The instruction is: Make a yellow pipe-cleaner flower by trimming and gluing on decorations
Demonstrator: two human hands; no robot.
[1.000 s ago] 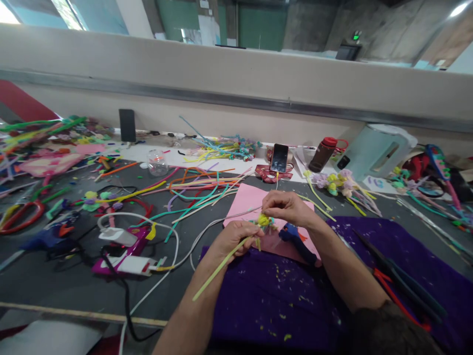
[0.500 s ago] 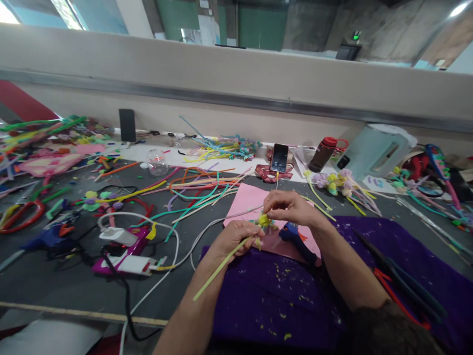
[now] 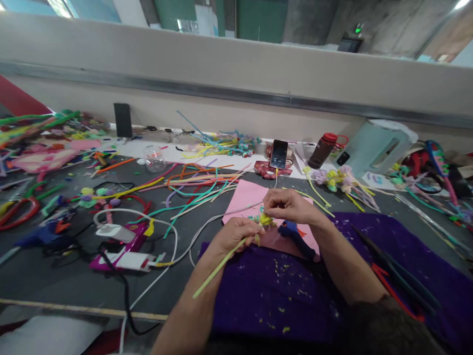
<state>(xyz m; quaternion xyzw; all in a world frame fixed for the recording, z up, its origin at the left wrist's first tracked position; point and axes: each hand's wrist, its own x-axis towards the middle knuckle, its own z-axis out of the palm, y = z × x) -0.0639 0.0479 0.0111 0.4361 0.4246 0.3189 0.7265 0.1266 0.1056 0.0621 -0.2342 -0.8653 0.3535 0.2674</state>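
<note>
Your left hand point(image 3: 236, 234) pinches a pale yellow stem point(image 3: 218, 269), while your right hand point(image 3: 286, 204) has its fingertips at the yellow tuft point(image 3: 265, 219); whether they grip it, I cannot tell. You seem to be shaping or fixing that tuft, which calls for a steady stem and light fingertips. The tuft looks fuzzy and bunched, above the pink sheet point(image 3: 240, 197); the stem slants, thin and nearly straight, over your left forearm.

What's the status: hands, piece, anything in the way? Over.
Left hand closed on pale yellow stem. Right hand at yellow fuzzy piece, grip unclear. Blue tool close by on the right, not between hands.
</note>
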